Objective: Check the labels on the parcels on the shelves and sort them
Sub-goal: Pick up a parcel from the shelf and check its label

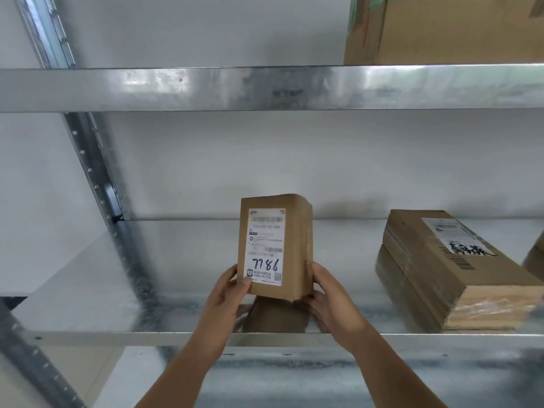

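Both hands hold a small parcel (275,248) upright over the middle shelf (88,290). The left hand (231,293) grips its lower left corner, thumb on the label (266,247), which faces the camera and reads "7786". The right hand (329,295) grips the lower right edge, fingers curled behind. Right of the grip a flat box (450,275) with its own label lies on the shelf. Above and right of the grip, a carton (459,30) sits on the upper shelf (265,86).

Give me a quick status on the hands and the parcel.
Both hands, left hand and right hand, gripping small parcel upright over shelf. Label faces camera, reads 7786. Nothing blocking.
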